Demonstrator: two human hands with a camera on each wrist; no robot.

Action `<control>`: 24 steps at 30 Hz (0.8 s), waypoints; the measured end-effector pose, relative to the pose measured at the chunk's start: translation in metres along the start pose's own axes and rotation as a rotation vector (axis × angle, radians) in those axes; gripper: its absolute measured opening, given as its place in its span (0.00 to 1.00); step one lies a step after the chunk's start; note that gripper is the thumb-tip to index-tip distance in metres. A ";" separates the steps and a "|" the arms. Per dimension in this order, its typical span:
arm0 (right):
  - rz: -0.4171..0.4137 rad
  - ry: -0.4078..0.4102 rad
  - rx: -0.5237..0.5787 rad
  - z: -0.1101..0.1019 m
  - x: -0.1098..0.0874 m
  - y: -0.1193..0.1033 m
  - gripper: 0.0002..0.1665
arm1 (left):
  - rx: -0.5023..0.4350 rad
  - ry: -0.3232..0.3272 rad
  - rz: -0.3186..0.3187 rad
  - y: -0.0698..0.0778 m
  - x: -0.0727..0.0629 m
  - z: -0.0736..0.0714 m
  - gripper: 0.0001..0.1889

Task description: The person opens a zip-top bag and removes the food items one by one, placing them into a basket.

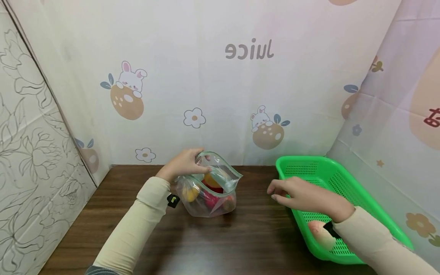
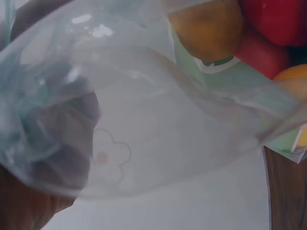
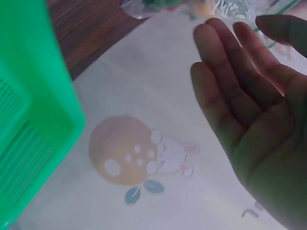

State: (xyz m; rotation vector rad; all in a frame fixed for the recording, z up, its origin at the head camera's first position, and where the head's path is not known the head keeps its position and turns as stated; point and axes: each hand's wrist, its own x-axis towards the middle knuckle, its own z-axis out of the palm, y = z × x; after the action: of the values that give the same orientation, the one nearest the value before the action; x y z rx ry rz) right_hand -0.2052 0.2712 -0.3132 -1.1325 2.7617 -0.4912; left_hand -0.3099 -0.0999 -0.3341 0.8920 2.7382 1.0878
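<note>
**Bag well stocked, one peach in the basket, right hand carrying nothing**

Progress: the clear plastic bag (image 1: 206, 210) stands on the brown surface (image 1: 220, 248) with its mouth parted and several bright pieces inside. A yellow piece (image 1: 190, 193) shows at one side, a red piece (image 1: 212, 184) near the mouth. Exact count can't be told: the film creases and glares, and pieces overlap. In the green basket (image 1: 299, 159), a pink-and-cream peach (image 1: 322, 236) lies at the near end, just beside the right wrist; no other piece shows there, though the forearm hides part of the floor. Judging by that, the bagging looks mostly done, with the peach not yet in and the bag not yet sealed.

Hands: left hand (image 1: 185, 165) grasps the bag's rim, thumb toward the inside, fingers behind the edge, so the mouth gapes toward the person. The left wrist view has that hand behind blurred film, with an orange piece (image 2: 211, 31) in the bag beyond it.

Right hand (image 1: 306, 194) is released and empty: fingers loosely extended, thumb apart, palm bare in the right wrist view. It hangs over the basket's bag-side rim, fingertips in the gap between basket and bag, apart from the bag. It isn't touching the peach, which sits back below the wrist.
</note>
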 end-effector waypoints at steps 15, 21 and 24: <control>-0.094 0.225 -0.100 0.009 0.056 -0.035 0.10 | -0.027 0.075 0.026 -0.002 0.005 0.004 0.09; -0.170 0.232 -0.137 0.013 0.077 -0.045 0.11 | -0.054 0.109 0.014 0.000 0.007 0.005 0.08; -0.211 0.236 -0.147 0.017 0.089 -0.049 0.11 | -0.072 0.114 0.001 0.000 0.008 0.006 0.08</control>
State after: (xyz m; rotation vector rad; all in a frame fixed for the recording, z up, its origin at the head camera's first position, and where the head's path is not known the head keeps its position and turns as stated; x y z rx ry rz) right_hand -0.2325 0.1713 -0.3110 -1.5016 2.9335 -0.4790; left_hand -0.3153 -0.0923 -0.3372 0.8465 2.7679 1.2667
